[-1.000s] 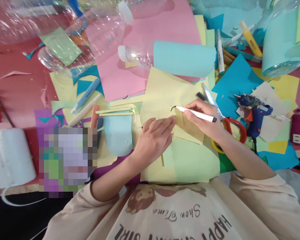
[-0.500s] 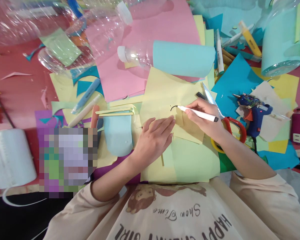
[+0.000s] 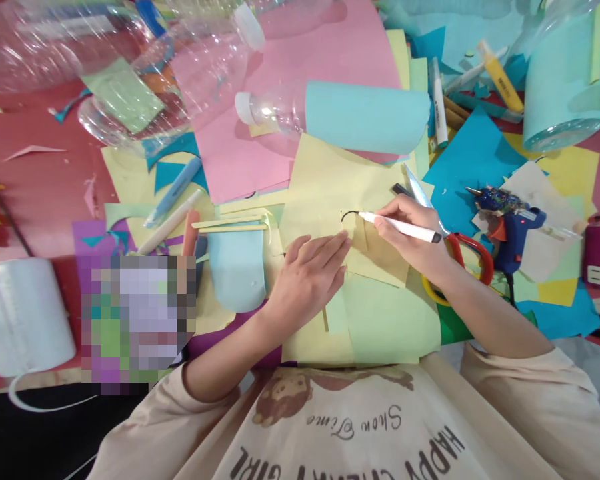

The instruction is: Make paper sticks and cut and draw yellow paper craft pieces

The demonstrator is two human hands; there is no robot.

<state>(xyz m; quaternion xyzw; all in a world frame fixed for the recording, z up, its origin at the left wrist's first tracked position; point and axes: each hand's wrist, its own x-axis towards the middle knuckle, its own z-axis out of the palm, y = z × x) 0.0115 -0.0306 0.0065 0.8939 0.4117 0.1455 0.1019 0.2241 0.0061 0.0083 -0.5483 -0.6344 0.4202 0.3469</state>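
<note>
My right hand (image 3: 413,233) grips a white marker (image 3: 405,227), its tip touching a pale yellow sheet (image 3: 320,177) at the end of a short curved black line. Flat on the same sheet rests my left hand (image 3: 310,280), fingers stretched out just below that line. A small yellow paper piece lies under the fingertips, partly hidden. Beside my right hand are scissors (image 3: 473,257) with red and yellow handles, and a black marker cap (image 3: 403,191).
A bottle wrapped in light blue paper (image 3: 367,117) lies beyond the sheet. To the right sits a blue glue gun (image 3: 517,237). Clear plastic bottles (image 3: 200,60) are at the back left. A light blue paper cut-out (image 3: 237,270) and markers (image 3: 175,193) lie on the left.
The marker tip has moved slightly right, and the curved black line is a little longer. My left hand stays in place.
</note>
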